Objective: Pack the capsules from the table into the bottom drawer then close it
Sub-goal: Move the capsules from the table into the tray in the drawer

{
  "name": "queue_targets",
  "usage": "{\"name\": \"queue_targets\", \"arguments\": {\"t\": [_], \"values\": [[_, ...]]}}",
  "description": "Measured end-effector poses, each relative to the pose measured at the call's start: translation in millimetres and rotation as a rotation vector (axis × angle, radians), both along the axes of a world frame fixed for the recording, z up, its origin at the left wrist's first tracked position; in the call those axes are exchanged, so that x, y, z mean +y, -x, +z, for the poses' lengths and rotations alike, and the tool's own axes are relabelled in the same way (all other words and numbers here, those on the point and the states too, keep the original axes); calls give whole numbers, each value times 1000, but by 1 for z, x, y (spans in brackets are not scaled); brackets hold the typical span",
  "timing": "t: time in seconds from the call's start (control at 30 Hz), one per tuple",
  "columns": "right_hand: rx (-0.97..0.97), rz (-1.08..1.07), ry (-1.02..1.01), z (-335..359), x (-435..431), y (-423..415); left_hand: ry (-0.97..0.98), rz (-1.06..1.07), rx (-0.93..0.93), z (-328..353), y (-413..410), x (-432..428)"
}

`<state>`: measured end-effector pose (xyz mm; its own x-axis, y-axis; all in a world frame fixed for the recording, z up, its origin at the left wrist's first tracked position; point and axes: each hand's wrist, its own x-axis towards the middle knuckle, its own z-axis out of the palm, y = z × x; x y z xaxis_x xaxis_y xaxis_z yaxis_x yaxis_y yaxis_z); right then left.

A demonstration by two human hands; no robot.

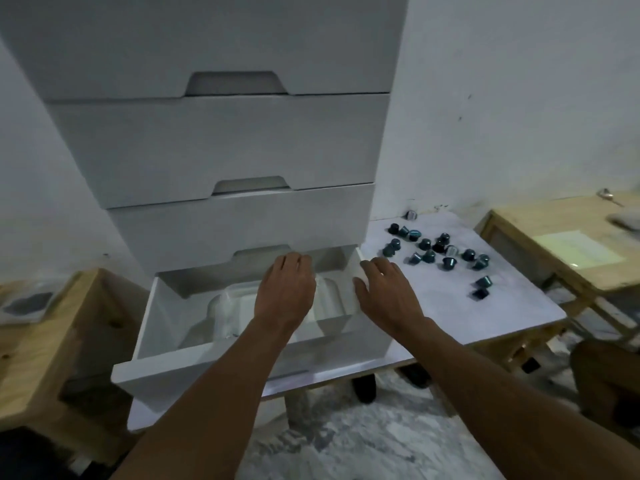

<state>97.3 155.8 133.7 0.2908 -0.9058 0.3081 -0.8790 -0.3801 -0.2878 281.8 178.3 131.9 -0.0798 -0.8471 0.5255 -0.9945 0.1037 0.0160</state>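
The white bottom drawer (156,317) of a tall white drawer unit (214,147) stands pulled out; I see no capsules inside it. Several dark blue-green capsules (438,249) lie scattered on the white table (485,306) to the right of the unit. My left hand (285,289) hovers palm down over the drawer's inside, fingers curled, holding nothing. My right hand (384,291) rests on the drawer's right wall, fingers spread, also holding nothing. The nearest capsules (481,287) lie a hand's width right of my right hand.
A wooden table (561,237) with a spoon (607,195) and a cloth stands at the right. A wooden crate or bench (41,348) stands at the left with a plastic packet on it. Three shut drawers sit above the pulled-out one. The floor is marbled grey.
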Motion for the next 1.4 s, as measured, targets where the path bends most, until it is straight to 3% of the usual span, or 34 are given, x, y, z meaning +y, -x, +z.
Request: {"name": "queue_targets", "arguments": {"t": [0.27,0.63,1.1,1.4], "values": [[37,-165,42,11,17,72,73,-221,12,11,77,-12],[-8,-311,-40,12,3,194,25,-327,14,4,202,-50],[34,-181,-228,-15,-81,377,-160,-171,49,-31,386,-112],[28,-44,-350,-52,-137,392,-375,-97,76,-74,409,-145]]}}
